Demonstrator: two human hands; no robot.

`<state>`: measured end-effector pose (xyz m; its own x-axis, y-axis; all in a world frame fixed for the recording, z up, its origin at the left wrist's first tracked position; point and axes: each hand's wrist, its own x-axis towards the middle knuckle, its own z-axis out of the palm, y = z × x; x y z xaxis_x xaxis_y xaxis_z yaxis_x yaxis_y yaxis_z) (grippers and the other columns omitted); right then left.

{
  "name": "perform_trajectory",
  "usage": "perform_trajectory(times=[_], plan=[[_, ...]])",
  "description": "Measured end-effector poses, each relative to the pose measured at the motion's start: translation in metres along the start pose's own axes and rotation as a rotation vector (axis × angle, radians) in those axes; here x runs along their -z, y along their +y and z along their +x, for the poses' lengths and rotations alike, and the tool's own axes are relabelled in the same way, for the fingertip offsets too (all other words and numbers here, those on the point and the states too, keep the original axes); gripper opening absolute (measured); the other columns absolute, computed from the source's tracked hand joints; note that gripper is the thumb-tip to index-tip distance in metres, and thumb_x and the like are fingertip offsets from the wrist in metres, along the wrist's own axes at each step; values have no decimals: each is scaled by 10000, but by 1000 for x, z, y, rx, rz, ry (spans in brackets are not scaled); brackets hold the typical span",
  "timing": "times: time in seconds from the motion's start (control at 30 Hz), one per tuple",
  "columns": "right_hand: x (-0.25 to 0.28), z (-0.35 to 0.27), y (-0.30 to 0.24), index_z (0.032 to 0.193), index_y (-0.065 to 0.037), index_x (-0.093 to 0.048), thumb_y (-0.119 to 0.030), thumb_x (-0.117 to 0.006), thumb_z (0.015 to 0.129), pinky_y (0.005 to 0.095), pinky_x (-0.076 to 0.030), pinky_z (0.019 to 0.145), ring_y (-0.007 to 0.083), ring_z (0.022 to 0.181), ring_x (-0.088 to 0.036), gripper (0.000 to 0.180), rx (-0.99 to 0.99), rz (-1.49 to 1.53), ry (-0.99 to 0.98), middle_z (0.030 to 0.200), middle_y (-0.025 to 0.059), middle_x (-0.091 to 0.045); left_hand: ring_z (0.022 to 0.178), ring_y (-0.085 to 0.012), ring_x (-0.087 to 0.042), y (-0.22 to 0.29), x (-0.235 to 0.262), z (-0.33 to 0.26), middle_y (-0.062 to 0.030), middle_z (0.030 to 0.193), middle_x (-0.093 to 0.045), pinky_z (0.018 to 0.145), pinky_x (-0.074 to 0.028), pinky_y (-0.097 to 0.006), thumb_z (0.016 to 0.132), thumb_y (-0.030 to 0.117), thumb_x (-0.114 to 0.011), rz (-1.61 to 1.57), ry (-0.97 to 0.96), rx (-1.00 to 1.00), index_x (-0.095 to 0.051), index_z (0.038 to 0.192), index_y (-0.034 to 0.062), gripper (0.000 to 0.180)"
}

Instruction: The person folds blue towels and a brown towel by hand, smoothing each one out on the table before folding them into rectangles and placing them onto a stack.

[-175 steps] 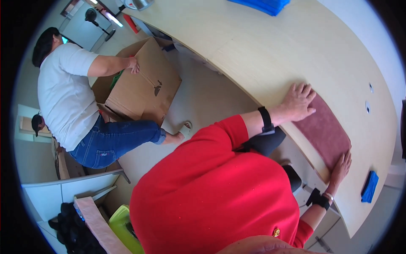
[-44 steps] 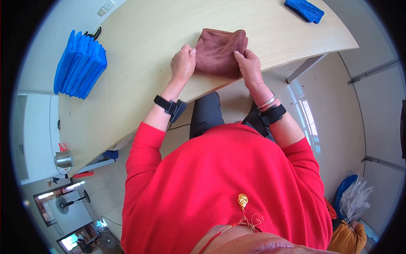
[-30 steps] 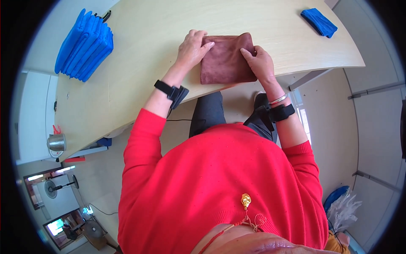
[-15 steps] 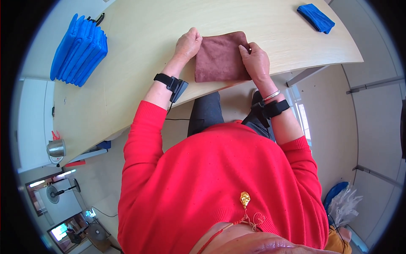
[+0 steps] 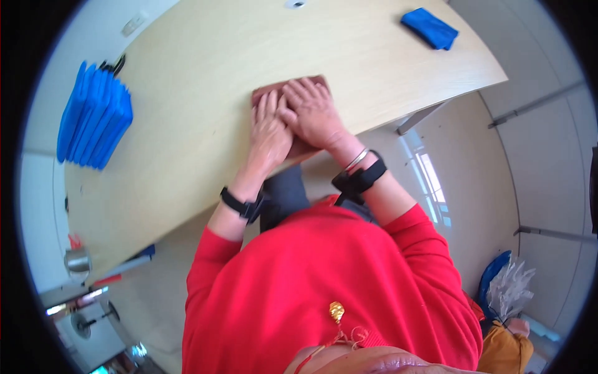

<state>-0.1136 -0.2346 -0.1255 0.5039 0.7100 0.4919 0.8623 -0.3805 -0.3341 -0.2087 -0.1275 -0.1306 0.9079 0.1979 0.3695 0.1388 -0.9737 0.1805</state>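
Note:
A reddish-brown cloth (image 5: 274, 87) lies folded near the table's front edge. Flat on top of it rests my left hand (image 5: 270, 129), fingers stretched away from me. My right hand (image 5: 313, 116) is also laid flat on the cloth, its fingers spread and its thumb side meeting the left hand. Both palms cover most of the cloth, so its middle is hidden. Only its far border and a strip near the right wrist show.
Several folded blue cloths (image 5: 93, 118) stand in a row on the left of the pale wooden table (image 5: 187, 124). Another folded blue cloth (image 5: 430, 28) lies at the far right. A metal cup (image 5: 78, 262) is by the left edge; a clear plastic bag (image 5: 511, 290) sits lower right.
My hands have gone from gripping the brown cloth's two sides to lying flat on it, close together. The head view has shifted, so the table's things appear farther left.

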Motion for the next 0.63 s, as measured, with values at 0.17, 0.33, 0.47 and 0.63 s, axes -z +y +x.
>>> perform_trajectory(times=[0.17, 0.33, 0.47, 0.63], plan=[[-1, 2, 34, 1341, -75, -494, -422, -437, 944, 472, -263, 1109, 332, 1337, -367, 530, -115, 7, -37, 1372, 151, -481, 1385, -372, -271, 5, 6, -7, -207, 1481, -324, 1149, -200, -482, 945, 346, -483, 25, -30, 17, -381, 1415, 26, 577], [-16, 12, 78, 1293, -87, -537, -378, -434, 942, 471, -293, 1094, 345, 1317, -391, 467, -152, -28, -22, 1371, 142, -485, 1379, -374, -283, 5, 1, -1, -205, 1478, -330, 1146, -211, -478, 959, 355, -469, 7, -33, 18, -392, 1409, 28, 561], [22, 28, 91, 1235, -80, -552, -325, -468, 934, 433, -361, 1049, 311, 1247, -472, 397, -305, -119, -282, 1321, 167, -517, 1379, -371, -289, -17, 11, -10, -199, 1484, -329, 1142, -211, -492, 965, 365, -461, -57, -38, 112, -391, 1414, 34, 562], [13, 9, 69, 1366, -101, -468, -373, -505, 929, 404, -349, 1069, 294, 1297, -443, 516, -103, -49, 92, 1389, 205, -463, 1388, -360, -283, -11, 27, -9, -184, 1492, -328, 1146, -190, -529, 978, 410, -440, 59, 36, 163, -370, 1431, 53, 581]])
